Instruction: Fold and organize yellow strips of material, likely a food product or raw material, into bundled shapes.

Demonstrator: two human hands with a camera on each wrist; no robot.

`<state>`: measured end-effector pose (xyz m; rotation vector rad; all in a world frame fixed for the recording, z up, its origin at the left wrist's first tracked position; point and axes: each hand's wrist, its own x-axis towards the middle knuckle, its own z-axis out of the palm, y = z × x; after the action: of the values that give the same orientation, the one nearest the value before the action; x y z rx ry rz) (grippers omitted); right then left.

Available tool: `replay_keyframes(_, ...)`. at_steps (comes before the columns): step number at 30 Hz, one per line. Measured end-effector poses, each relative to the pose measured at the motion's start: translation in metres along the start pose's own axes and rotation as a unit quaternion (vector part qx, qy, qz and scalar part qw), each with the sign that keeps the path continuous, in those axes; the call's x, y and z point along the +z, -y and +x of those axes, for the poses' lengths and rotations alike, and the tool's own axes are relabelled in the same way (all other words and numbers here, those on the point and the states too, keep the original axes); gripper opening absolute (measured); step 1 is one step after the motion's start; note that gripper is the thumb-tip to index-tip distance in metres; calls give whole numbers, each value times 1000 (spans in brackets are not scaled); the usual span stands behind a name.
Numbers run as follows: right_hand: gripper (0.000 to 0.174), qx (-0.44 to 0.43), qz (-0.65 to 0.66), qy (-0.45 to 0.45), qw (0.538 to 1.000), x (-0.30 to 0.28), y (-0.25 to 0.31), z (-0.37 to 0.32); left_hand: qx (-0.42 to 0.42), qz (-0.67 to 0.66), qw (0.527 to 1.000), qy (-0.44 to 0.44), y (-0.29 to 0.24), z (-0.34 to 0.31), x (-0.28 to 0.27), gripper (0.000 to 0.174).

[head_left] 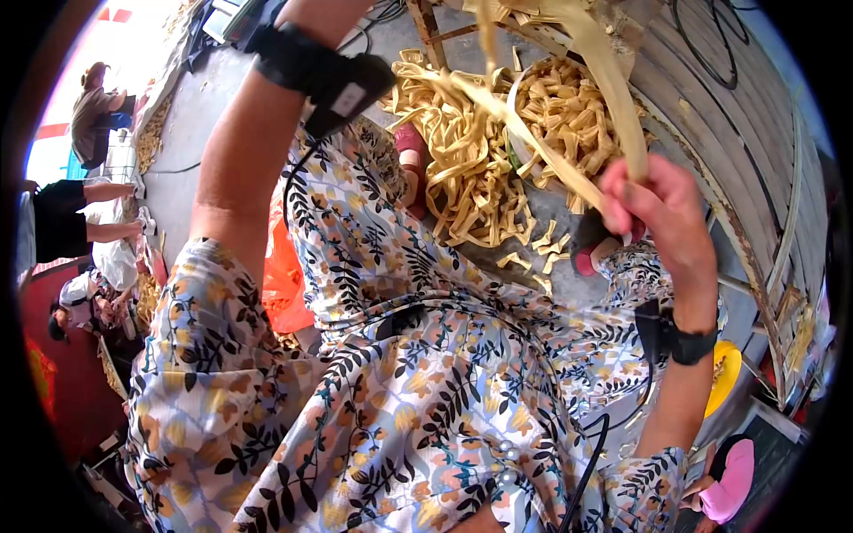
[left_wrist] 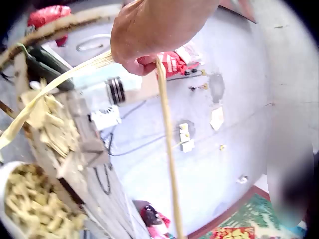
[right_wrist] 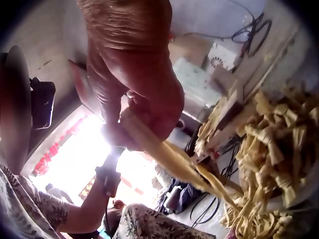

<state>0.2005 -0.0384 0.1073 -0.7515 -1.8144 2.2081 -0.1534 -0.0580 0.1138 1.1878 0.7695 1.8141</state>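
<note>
My right hand is raised over the right knee, thumb and fingers pinching pale yellow tofu skin strips. One length runs up out of the head view; another slants away to the upper left. Only the left forearm shows in that view. In the left wrist view, my left hand has its fingers curled round a tofu skin strip, and two lengths trail from it. From the right wrist view, curled fingers hold the strip. Below lie a heap of loose strips and a bowl of tied knots.
A few loose knots lie on the grey floor. A wooden frame stands ahead, with wooden boards to the right. An orange-red bag is by my left leg. Other people sit at the left, and a yellow bowl is at right.
</note>
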Motion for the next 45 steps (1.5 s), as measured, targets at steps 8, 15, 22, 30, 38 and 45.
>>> replay_keyframes(8,13,109,-56,-24,992,-25,13,-70,-236,103,927,-271,-29,-78,-155,25)
replay_keyframes(15,15,189,-234,22,953,-5,50,-51,-177,710,635,248,-24,-49,-24,43)
replay_keyframes(22,14,45,-356,89,929,24,16,19,-284,348,771,451,45,-92,114,26)
replay_keyframes(30,11,99,-235,-95,962,-75,-11,-30,-202,706,594,328,32,-49,8,27)
replay_keyframes(38,15,-126,-396,-54,908,-16,-10,40,-193,429,802,368,77,-58,122,33)
replay_keyframes(45,15,-9,-235,-100,967,-55,-11,41,-217,450,804,323,74,-33,69,18)
